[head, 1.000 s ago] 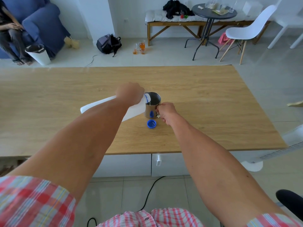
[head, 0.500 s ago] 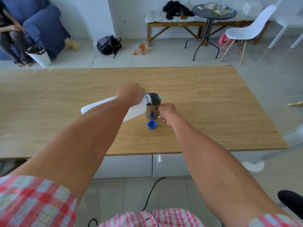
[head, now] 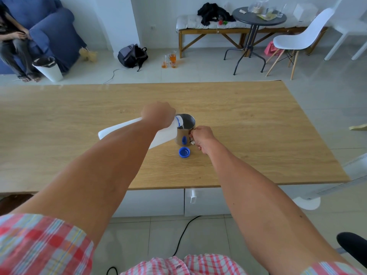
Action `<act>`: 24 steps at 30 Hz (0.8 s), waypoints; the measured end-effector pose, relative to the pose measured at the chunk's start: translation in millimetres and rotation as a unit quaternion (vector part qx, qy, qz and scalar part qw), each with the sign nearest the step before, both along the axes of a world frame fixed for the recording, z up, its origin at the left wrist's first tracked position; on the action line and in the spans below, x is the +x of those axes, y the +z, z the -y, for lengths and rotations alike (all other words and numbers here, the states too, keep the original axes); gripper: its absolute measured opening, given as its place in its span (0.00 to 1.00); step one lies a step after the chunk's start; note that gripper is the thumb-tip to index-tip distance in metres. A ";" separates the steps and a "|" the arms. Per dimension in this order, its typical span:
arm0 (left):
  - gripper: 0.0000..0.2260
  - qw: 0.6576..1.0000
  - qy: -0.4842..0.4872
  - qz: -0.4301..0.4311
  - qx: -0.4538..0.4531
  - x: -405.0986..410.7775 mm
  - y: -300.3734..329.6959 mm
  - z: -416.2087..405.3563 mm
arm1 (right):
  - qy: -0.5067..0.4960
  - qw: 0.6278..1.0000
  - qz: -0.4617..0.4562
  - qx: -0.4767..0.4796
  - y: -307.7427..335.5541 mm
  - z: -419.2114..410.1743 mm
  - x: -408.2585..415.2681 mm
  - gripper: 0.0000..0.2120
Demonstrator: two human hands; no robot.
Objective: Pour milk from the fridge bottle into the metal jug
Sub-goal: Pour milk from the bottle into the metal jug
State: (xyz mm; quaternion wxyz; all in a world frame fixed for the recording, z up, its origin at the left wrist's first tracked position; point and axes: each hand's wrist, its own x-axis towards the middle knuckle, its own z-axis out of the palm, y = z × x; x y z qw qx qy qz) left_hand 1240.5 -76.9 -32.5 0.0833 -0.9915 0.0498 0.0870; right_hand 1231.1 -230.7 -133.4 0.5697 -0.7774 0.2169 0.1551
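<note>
A white plastic milk bottle (head: 164,134) is tipped far over to the right, its blue-ringed neck resting over the rim of the metal jug (head: 183,133). My left hand (head: 157,115) grips the bottle near its neck. A thin stream of milk falls into the jug. My right hand (head: 201,135) is closed on the jug's handle at its right side. The jug stands on the wooden table (head: 258,135). The bottle's blue cap (head: 184,152) lies open side up just in front of the jug.
Beyond the table's far edge are a white bin (head: 48,68), a dark backpack (head: 132,55), glasses on the floor (head: 170,60), a round black table (head: 258,16) and a white chair (head: 299,38). A person sits on the blue sofa (head: 49,30) at far left.
The bottle has tipped slightly further over the jug's rim and milk now shows inside the jug. Both hands have kept their places.
</note>
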 end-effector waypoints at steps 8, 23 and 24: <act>0.11 1.000 0.009 0.000 -0.013 0.4 0.8 0.5 | -0.001 1.000 0.005 0.002 -0.6 0.6 -0.4 0.10; 0.11 1.000 0.009 0.000 -0.012 2.8 1.0 1.6 | -0.002 1.000 0.003 0.006 -4.4 0.6 3.2 0.09; 0.11 1.000 0.006 0.000 -0.009 3.1 0.9 1.6 | -0.002 1.000 0.004 0.007 -4.2 0.7 3.0 0.09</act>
